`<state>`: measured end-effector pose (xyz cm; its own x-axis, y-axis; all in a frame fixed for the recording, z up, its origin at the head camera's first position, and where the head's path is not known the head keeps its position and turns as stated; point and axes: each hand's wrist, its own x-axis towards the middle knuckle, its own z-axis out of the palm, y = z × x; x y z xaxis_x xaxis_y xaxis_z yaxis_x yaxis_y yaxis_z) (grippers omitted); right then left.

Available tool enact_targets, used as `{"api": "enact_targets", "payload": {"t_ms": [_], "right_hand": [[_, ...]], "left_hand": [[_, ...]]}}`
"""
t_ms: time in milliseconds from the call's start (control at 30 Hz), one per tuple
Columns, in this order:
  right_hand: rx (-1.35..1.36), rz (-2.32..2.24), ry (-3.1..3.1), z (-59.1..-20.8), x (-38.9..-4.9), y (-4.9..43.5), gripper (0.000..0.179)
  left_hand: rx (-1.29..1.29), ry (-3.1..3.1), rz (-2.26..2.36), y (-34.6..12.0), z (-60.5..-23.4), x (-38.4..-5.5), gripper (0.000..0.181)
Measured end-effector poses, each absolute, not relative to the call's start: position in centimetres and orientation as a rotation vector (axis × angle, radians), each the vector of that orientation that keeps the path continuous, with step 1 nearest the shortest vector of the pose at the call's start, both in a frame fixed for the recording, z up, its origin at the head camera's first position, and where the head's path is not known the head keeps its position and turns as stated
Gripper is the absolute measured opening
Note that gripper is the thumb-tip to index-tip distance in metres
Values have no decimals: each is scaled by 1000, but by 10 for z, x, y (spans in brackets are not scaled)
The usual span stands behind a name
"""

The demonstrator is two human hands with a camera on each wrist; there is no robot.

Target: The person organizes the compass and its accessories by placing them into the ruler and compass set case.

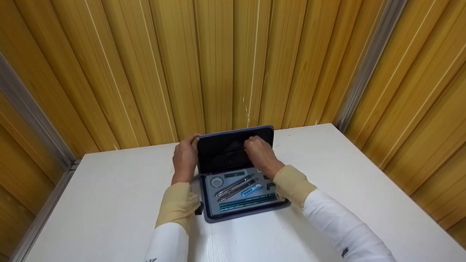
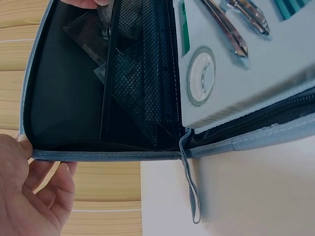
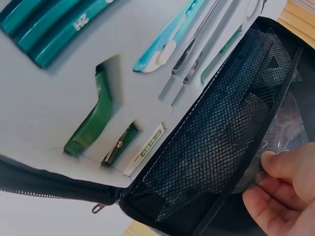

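A zippered drawing-set case (image 1: 236, 131) stands open on the table, its lid upright at the back. My left hand (image 1: 185, 156) grips the lid's left edge, thumb on one side and fingers on the other in the left wrist view. Inside the lid is a black mesh pocket (image 3: 206, 132) with clear set squares (image 2: 133, 91) behind the mesh. My right hand (image 3: 285, 191) pinches a clear protractor (image 3: 285, 123) at the pocket's mouth; its lower part sits behind the mesh.
The case's grey tray (image 1: 214, 207) holds green pencils (image 1: 247, 202), metal compasses (image 1: 236, 189), a blue craft knife (image 1: 252, 190), a round tape-like disc (image 2: 202, 76), a sharpener (image 3: 120, 143) and a small eraser (image 3: 143, 149). A wood-patterned wall (image 1: 218, 72) rises behind the white table (image 1: 120, 203).
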<state>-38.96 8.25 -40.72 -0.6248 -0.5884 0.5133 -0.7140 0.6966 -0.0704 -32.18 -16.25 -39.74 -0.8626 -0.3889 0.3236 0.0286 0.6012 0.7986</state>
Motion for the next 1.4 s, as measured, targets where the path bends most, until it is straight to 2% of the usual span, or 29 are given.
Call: {"api": "enact_targets", "payload": {"t_ms": [333,767,1067,1400], "right_hand": [[951,406,-2471,-406,-387,88,4],[813,571,-2232,-377,-402,124,6],[796,601,-2373,-374,-407,139,31],[854,773,-2385,-381,-406,145,25]], "left_hand": [[315,-2384,-1170,-162,-396,-322,28],[315,-2406,-1159,-162,-396,-326,30],[315,-2426,-1146,-167,-396,-324,29],[261,-2436,-1164,-177,-395,-321,29]]}}
